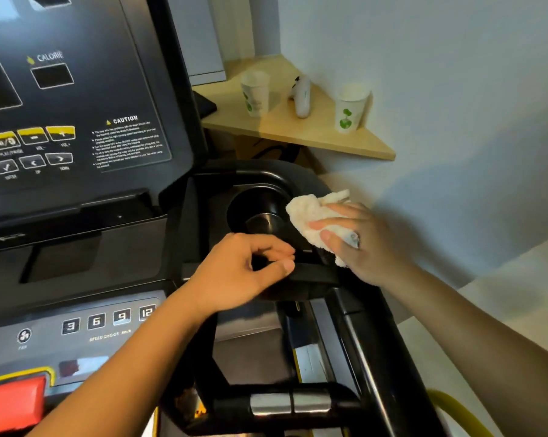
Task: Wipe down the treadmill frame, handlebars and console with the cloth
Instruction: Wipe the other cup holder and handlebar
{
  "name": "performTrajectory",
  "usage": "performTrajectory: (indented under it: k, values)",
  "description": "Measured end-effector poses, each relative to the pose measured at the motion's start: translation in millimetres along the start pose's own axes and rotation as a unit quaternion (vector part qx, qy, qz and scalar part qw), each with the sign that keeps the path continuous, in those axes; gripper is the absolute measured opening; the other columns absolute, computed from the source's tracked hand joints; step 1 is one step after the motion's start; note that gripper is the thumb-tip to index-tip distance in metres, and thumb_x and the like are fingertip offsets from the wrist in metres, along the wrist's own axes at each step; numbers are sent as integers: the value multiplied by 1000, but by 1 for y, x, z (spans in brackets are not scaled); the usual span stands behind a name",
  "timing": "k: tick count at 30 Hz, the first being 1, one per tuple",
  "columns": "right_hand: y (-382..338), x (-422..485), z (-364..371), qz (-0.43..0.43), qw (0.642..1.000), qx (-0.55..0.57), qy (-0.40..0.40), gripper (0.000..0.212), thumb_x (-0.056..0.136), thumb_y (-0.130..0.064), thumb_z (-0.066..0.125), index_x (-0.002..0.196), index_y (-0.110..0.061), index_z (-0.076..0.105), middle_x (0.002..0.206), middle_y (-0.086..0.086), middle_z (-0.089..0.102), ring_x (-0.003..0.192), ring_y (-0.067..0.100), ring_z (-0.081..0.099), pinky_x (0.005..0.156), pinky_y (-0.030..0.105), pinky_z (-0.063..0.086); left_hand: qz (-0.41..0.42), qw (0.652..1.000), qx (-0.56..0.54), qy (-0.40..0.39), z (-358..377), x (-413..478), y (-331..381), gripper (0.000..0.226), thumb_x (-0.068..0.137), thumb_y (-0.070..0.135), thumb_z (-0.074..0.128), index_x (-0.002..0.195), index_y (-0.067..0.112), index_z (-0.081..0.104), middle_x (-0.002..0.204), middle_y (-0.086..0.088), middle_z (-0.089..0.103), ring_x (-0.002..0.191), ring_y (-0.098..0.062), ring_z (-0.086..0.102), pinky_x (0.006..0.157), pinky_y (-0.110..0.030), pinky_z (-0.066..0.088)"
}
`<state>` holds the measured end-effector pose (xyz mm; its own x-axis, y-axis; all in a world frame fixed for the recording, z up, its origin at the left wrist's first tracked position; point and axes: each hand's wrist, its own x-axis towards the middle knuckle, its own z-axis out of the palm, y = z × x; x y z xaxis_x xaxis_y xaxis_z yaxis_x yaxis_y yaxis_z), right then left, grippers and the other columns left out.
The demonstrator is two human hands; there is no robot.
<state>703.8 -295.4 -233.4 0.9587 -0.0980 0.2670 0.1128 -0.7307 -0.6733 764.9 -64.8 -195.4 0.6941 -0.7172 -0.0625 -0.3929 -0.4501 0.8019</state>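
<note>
The black treadmill console (77, 127) fills the left of the view, with a round cup holder (256, 212) at its right end. My right hand (361, 244) presses a crumpled white cloth (313, 216) against the cup holder's right rim, fingers lying over the cloth. My left hand (250, 269) hovers just left of it with fingers loosely curled, thumb and fingertips near a small black ledge; whether it touches is unclear. The black right handlebar (370, 342) runs toward me below the hands, and a grip with silver sensors (291, 403) crosses at the bottom.
A wooden corner shelf (313, 134) behind the console carries two paper cups (255, 93) (351, 108) and a white controller (302, 96). A red stop button (14, 402) sits bottom left. The wall is close on the right; a yellow tube (449, 405) shows bottom right.
</note>
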Motion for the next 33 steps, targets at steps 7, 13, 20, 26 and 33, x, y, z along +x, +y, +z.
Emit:
performTrajectory:
  k: [7, 13, 20, 26, 33]
  values:
    - [-2, 52, 21, 88, 995, -36, -3, 49, 87, -54, 40, 125, -31, 63, 135, -10, 54, 121, 11, 45, 95, 19, 35, -22, 993, 112, 33, 6, 2, -2, 40, 86, 55, 52, 114, 33, 71, 98, 19, 73, 92, -5, 68, 90, -39, 53]
    - [2, -12, -5, 11, 999, 34, -25, 38, 88, -54, 43, 119, -43, 62, 128, -34, 46, 122, -14, 37, 101, 6, 23, -9, 904, 427, -19, 12, -35, -8, 72, 95, 68, 6, 156, 33, 20, 163, 5, 18, 153, -18, 7, 122, -50, -2]
    - [-60, 5, 28, 6, 989, -142, 30, 20, 92, -25, 50, 109, -19, 58, 107, 9, 65, 105, 27, 55, 93, 42, 47, -152, 848, 508, 14, -28, -53, -21, 83, 85, 72, -14, 157, 34, 2, 165, -2, 0, 151, -31, -16, 119, -59, -6]
    - [-120, 14, 66, -23, 994, -67, -86, 45, 101, -46, 29, 120, -28, 65, 130, -6, 60, 119, 17, 52, 105, 40, 38, -68, 937, 297, 173, -29, -64, -24, 65, 91, 39, 25, 153, 18, 34, 159, -3, 32, 151, -14, 15, 123, -29, 9]
    - [-98, 18, 28, 52, 972, -75, -218, 39, 97, -55, 31, 103, -34, 64, 81, -6, 66, 74, 7, 60, 70, 29, 50, -51, 928, 338, 151, -28, -58, -26, 67, 99, 53, 16, 156, 18, 27, 162, 1, 24, 152, -12, 12, 124, -43, 13]
